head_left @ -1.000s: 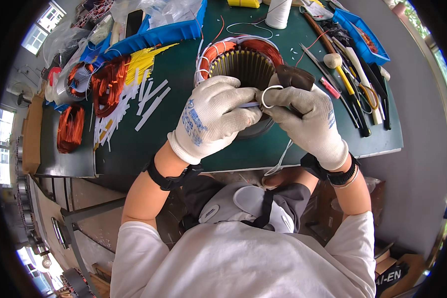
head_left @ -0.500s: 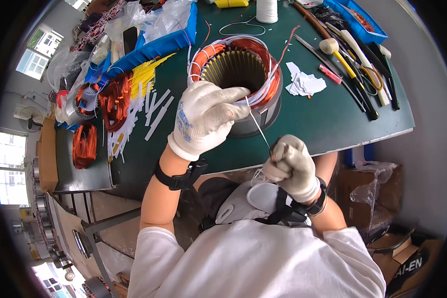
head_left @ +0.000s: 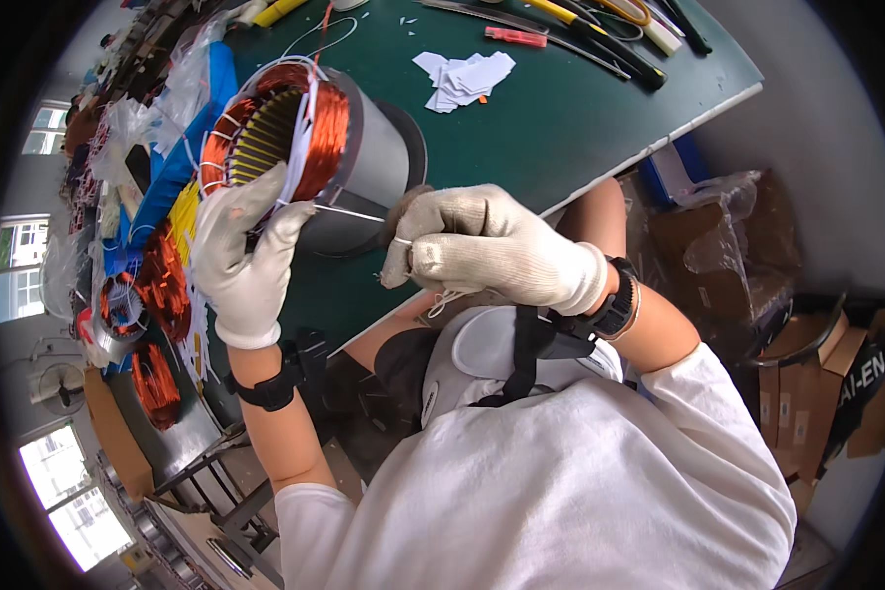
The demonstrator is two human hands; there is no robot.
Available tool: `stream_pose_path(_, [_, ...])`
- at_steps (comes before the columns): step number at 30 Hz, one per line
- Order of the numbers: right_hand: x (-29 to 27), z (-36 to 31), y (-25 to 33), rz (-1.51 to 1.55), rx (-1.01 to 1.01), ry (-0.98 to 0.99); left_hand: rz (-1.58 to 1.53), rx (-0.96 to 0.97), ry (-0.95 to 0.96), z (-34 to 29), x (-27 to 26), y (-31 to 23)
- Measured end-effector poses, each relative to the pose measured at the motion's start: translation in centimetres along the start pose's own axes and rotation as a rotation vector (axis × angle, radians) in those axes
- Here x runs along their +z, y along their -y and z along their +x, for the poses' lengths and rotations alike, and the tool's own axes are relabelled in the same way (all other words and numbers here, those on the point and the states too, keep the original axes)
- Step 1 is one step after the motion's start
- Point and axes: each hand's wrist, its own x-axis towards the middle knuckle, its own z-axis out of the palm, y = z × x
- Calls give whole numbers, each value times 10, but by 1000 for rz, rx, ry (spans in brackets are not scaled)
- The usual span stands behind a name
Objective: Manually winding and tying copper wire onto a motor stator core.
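A motor stator (head_left: 374,147) with a grey metal housing lies tilted on the table, its open end facing left. White cord binds its copper winding (head_left: 326,138), and yellowish slot liners show inside. My left hand (head_left: 246,261), in a white knit glove, grips the winding's near edge, with thumb and fingers on either side of it. A taut white cord (head_left: 349,211) runs from beside the left thumb to my right hand (head_left: 492,246). That gloved hand is closed on the cord, its fingertips dirty. A loose cord tangle hangs under it.
White paper pieces (head_left: 467,79) lie on the green table (head_left: 521,128), near a red-handled tool (head_left: 516,37) and several long tools. To the left are copper coil bundles (head_left: 154,383), a blue bin (head_left: 172,187) and yellow strips (head_left: 184,211). A plastic-wrapped carton (head_left: 703,246) stands beyond the table edge.
The view has turned, and the stator appears farther left and more tilted. My right hand has come up level with the winding, and the cord now runs nearly sideways. My left thumb has spread from the fingers.
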Motion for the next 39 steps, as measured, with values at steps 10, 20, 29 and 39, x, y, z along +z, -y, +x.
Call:
stream_pose_path(10, [-89, -167, -31, -1003, 790, -484, -8, 25, 15, -4, -1, 9])
stream_pose_path(20, [-67, -196, -76, -1205, 831, -615, 10, 50, 0, -2, -1, 7])
stream_pose_path(29, [-109, 26, 53, -1197, -143, -608, 82, 137, 4, 5, -3, 4])
stream_pose_path(39, [-161, 126, 33, -1693, 296, -214, 107, 217, 19, 13, -8, 4])
